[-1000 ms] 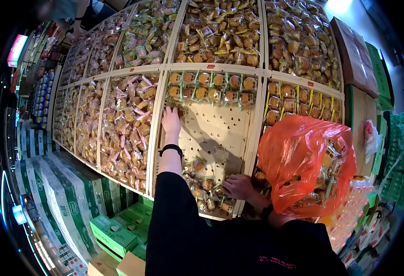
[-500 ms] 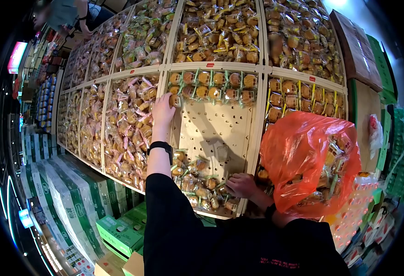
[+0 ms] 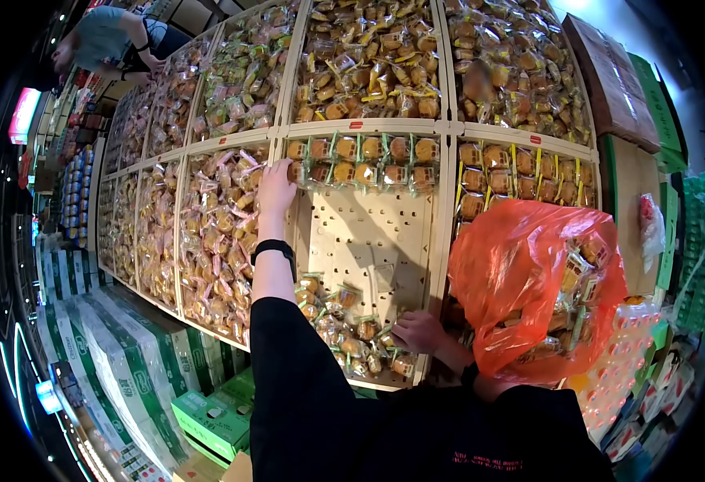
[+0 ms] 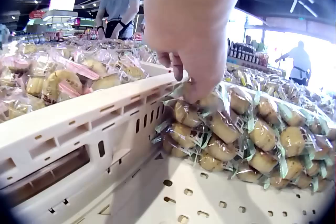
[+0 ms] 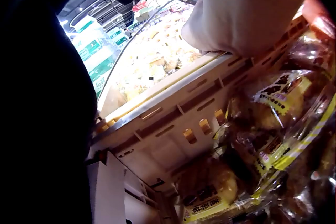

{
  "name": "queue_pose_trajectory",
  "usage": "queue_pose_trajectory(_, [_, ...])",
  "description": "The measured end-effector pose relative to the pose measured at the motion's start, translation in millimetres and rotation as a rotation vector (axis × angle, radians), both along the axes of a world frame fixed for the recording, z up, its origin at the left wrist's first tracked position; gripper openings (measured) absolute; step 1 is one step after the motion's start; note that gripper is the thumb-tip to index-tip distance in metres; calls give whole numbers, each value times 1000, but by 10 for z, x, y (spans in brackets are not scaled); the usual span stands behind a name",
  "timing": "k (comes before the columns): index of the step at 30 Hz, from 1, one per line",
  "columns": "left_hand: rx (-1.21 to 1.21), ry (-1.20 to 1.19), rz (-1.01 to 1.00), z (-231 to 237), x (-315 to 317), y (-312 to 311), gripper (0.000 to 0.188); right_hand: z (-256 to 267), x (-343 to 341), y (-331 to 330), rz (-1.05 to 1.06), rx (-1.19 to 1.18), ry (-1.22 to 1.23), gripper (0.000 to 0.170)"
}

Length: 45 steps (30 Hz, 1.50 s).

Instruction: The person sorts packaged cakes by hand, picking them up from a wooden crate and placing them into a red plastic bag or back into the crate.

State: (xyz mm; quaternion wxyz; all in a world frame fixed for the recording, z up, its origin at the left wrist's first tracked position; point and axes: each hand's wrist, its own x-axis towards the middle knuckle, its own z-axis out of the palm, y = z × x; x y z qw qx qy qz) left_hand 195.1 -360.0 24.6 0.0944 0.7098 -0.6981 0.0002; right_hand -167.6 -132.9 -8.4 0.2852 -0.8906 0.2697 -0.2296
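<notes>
At the left end of the stacked rows of wrapped cakes (image 3: 364, 173), my left hand (image 3: 276, 191) pinches a wrapped cake (image 3: 294, 171) in the crate's corner. The left wrist view has the hand (image 4: 191, 40) reaching down onto the green-edged packages (image 4: 223, 129), its fingertips partly hidden. My right hand (image 3: 418, 332) rests loosely curled at the crate's near right side, beside loose wrapped cakes (image 3: 352, 347). In the right wrist view it lies over the crate wall (image 5: 178, 113), fingers out of sight.
A red plastic bag (image 3: 521, 281) with wrapped cakes sits right of my right hand. Crates full of wrapped cakes (image 3: 220, 233) adjoin at the left and behind. Green-white cartons (image 3: 111, 337) stand at lower left. Another person (image 3: 99, 40) leans over the far left crates.
My left hand has moved forward along the left wall to the left end of the rows, with a wrapped cake at its fingers. My right hand has barely moved. The other person shows more.
</notes>
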Motion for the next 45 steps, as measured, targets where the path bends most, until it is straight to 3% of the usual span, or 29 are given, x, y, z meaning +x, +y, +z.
queue_pose_trajectory(3, [10, -37, 64, -106, -54, -33, 47, 20, 7, -24, -13, -38, -42, 18])
queue_pose_trajectory(6, [-127, -134, 134, -120, -218, 26, 55, 10, 10, -8, -17, -22, -27, 18])
queue_pose_trajectory(9, [-240, -94, 55, -164, -478, 162, 63, -3, 9, 8, -6, 7, -1, 20])
queue_pose_trajectory(10, [-131, -19, 64, -176, -524, 186, 66, -9, 15, 9, -12, 8, -2, 20])
queue_pose_trajectory(13, [-160, -25, 88, -409, -641, 164, 66, -15, -2, 12, -15, 3, 5, 20])
queue_pose_trajectory(16, [-41, -85, 155, -547, -656, 90, 70, -1, -2, -27, -5, -18, -23, 16])
queue_pose_trajectory(23, [155, -47, 209, -462, -592, 0, 74, -114, 27, 45, -4, -15, -28, 20])
queue_pose_trajectory(24, [83, 16, 195, -385, -611, 23, 73, -86, 18, 19, 4, -7, -6, 20])
queue_pose_trajectory(27, [-108, 78, 144, -204, -727, 357, 69, -144, 5, 58, 5, -15, 31, 15])
queue_pose_trajectory(29, [-115, 75, 168, -131, -870, 801, 65, -375, 7, 82, 57, -52, 233, 11])
queue_pose_trajectory(31, [-39, 251, 139, -123, -985, 1345, 61, 28, 19, 38, -2, 110, 183, 16])
queue_pose_trajectory(33, [123, 258, 183, -142, -1172, 1931, 58, -44, 26, 31, -39, 35, 68, 19])
queue_pose_trajectory(36, [259, 225, 133, -231, -1303, 2614, 58, -35, 29, 33, -45, 59, 101, 21])
queue_pose_trajectory(41, [369, 130, 151, -418, -1389, 2800, 61, 100, 2, 14, -2, 162, 150, 21])
queue_pose_trajectory(43, [301, 74, 143, -481, -1414, 2752, 61, 216, -19, -4, 15, 249, 309, 23])
queue_pose_trajectory(45, [294, 88, 329, -409, -1493, 2643, 57, 318, -31, 38, 22, 325, 357, 24])
